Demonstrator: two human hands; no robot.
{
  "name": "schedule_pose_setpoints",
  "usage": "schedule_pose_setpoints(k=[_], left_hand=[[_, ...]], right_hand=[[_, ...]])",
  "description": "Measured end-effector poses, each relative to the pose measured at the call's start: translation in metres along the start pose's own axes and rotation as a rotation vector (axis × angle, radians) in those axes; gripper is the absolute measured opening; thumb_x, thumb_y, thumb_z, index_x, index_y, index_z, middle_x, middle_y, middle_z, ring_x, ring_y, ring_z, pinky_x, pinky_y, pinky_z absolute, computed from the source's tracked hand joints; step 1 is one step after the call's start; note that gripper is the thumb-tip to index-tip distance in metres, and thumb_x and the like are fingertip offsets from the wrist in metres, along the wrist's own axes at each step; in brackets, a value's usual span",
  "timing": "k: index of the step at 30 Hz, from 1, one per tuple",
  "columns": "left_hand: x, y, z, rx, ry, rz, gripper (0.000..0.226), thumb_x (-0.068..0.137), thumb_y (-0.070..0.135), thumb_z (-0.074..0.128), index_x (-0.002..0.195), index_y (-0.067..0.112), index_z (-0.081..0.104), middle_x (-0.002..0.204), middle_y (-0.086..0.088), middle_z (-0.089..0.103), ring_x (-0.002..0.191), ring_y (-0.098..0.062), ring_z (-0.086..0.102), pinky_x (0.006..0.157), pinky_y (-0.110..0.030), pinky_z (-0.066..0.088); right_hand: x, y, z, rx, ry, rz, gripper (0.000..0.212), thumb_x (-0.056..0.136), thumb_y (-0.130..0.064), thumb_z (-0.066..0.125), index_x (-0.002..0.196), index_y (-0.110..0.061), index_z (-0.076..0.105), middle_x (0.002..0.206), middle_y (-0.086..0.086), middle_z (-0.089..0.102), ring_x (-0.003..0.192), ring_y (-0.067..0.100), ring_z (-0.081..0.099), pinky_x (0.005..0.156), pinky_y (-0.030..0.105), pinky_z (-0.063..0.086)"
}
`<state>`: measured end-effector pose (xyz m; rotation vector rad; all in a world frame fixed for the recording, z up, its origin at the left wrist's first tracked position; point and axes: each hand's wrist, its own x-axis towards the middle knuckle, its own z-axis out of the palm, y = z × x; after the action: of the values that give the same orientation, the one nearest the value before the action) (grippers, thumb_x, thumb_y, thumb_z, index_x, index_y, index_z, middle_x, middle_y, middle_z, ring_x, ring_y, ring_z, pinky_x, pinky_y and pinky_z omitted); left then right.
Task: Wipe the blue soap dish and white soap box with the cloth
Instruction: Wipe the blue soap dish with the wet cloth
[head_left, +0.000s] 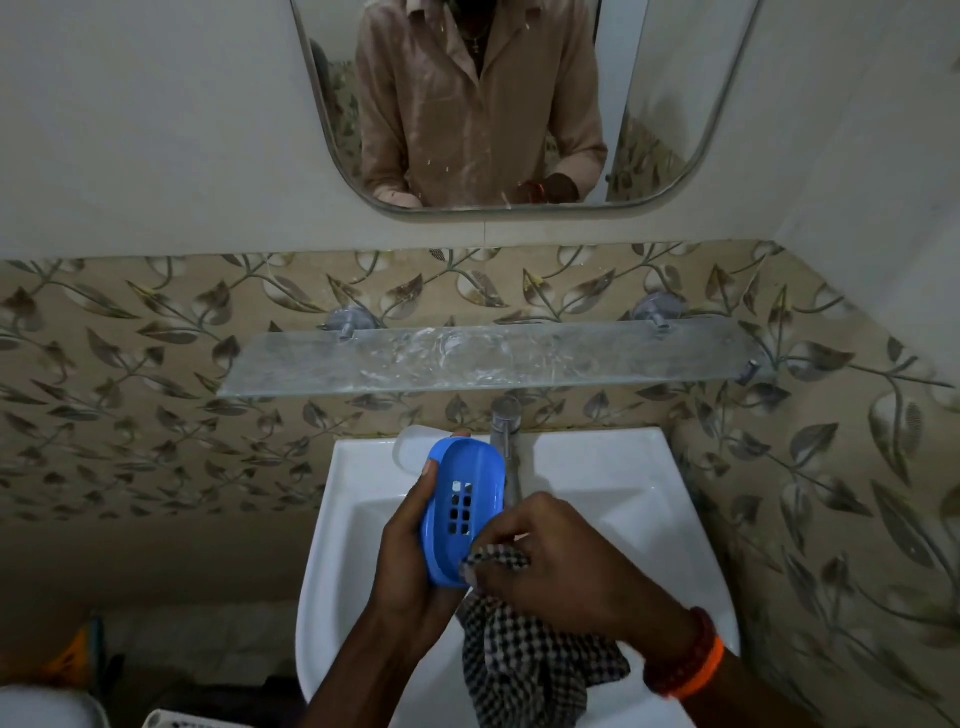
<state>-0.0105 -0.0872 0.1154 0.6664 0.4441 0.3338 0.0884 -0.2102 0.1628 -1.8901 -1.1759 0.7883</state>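
Observation:
My left hand (410, 551) holds the blue soap dish (462, 509) tilted up over the sink, its slotted inside facing me. My right hand (550, 561) grips a black-and-white checked cloth (524, 670) and presses a bunched corner against the dish's lower right rim. The rest of the cloth hangs down into the basin. The white soap box (410, 447) sits on the sink's back ledge, partly hidden behind the dish and my left fingertips.
A white sink (623, 493) with a steel tap (506, 441) lies below a smeared glass shelf (488, 358). A mirror (483, 104) hangs above on the wall. A white basket (176, 719) and orange item (78, 649) are on the floor at left.

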Motion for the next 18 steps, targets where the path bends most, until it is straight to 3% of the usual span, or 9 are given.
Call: schedule_pose_setpoints(k=[3,6,8,11,13,16,18], left_hand=[[-0.004,0.005,0.0,-0.092,-0.033,-0.042,0.078,0.08,0.054,0.075,0.139,0.004,0.061,0.136,-0.023,0.064,0.115,-0.034,0.066,0.101,-0.046,0.054],[-0.004,0.008,0.0,-0.15,-0.035,-0.011,0.067,0.093,0.052,0.058,0.14,0.005,0.06,0.145,-0.023,0.057,0.122,-0.035,0.063,0.102,-0.047,0.053],[-0.002,0.006,0.003,-0.15,-0.047,-0.013,0.059,0.099,0.049,0.05,0.136,0.005,0.064,0.139,-0.022,0.064,0.118,-0.034,0.068,0.096,-0.045,0.058],[0.0,0.0,0.007,-0.102,0.005,-0.01,0.052,0.104,0.044,0.043,0.128,0.007,0.071,0.125,-0.019,0.073,0.108,-0.029,0.073,0.086,-0.041,0.061],[0.002,-0.002,0.006,-0.048,0.087,0.002,0.049,0.1,0.043,0.051,0.125,0.006,0.072,0.118,-0.019,0.075,0.099,-0.03,0.076,0.076,-0.041,0.063],[0.002,-0.004,0.006,0.059,0.155,0.019,0.048,0.091,0.043,0.062,0.119,0.006,0.075,0.112,-0.02,0.077,0.09,-0.031,0.077,0.067,-0.038,0.063],[0.0,-0.004,0.005,0.158,0.216,0.039,0.046,0.091,0.044,0.06,0.117,0.009,0.077,0.111,-0.019,0.078,0.09,-0.03,0.078,0.064,-0.036,0.063]], right_hand=[[-0.009,0.009,-0.016,0.473,0.014,0.076,0.017,0.081,-0.029,0.079,0.088,-0.013,0.077,0.091,0.007,0.078,0.088,0.021,0.075,0.078,0.031,0.059],[-0.022,0.027,-0.021,0.826,0.135,0.151,0.027,0.076,-0.026,0.08,0.092,-0.005,0.074,0.092,0.019,0.075,0.085,0.032,0.072,0.074,0.037,0.057],[-0.028,0.035,-0.014,0.951,0.18,0.176,0.027,0.077,-0.021,0.078,0.094,-0.001,0.072,0.094,0.026,0.072,0.084,0.036,0.071,0.074,0.042,0.059],[-0.033,0.036,-0.003,0.865,0.288,0.134,0.031,0.074,-0.028,0.081,0.093,-0.006,0.072,0.096,0.026,0.073,0.088,0.048,0.069,0.082,0.055,0.057],[-0.036,0.033,-0.002,0.745,0.373,0.082,0.034,0.072,-0.037,0.083,0.093,-0.013,0.073,0.093,0.017,0.076,0.087,0.042,0.072,0.081,0.055,0.059],[-0.041,0.03,-0.002,0.538,0.45,-0.01,0.025,0.076,-0.037,0.081,0.094,-0.02,0.075,0.081,-0.002,0.078,0.063,0.003,0.07,0.063,0.023,0.058],[-0.044,0.032,-0.001,0.459,0.499,-0.075,0.016,0.077,-0.031,0.078,0.093,-0.026,0.077,0.075,-0.011,0.076,0.063,-0.002,0.069,0.063,0.017,0.057]])
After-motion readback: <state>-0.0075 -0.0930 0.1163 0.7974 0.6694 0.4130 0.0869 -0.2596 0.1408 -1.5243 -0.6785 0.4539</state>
